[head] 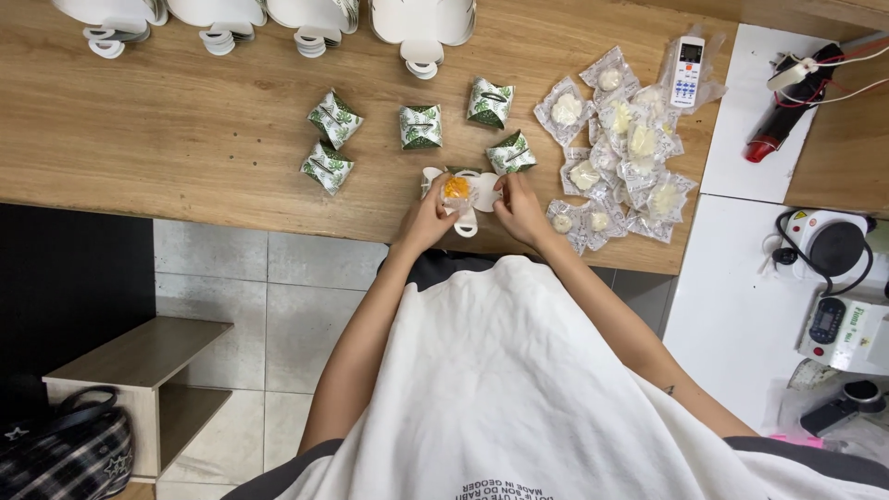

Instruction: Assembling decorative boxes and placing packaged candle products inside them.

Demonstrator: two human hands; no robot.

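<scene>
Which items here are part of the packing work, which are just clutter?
In use: left hand and right hand on an open box with a wrapped yellow piece; folded green boxes; wrapped white pieces; flat box blanks.

Lying about: remote control; red tool; scale; checked bag.

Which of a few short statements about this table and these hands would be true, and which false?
1. Five folded green-and-white boxes lie on the wooden table. True.
2. The left hand and right hand are at an open box holding an orange-filled packet. True.
3. The heap of clear wrapped sweets lies to the person's left. False: it lies to the right.
4. A white remote control rests beyond the sweets. True.
5. The stacks of flat white boxes sit at the near edge. False: they sit at the far edge.
</scene>
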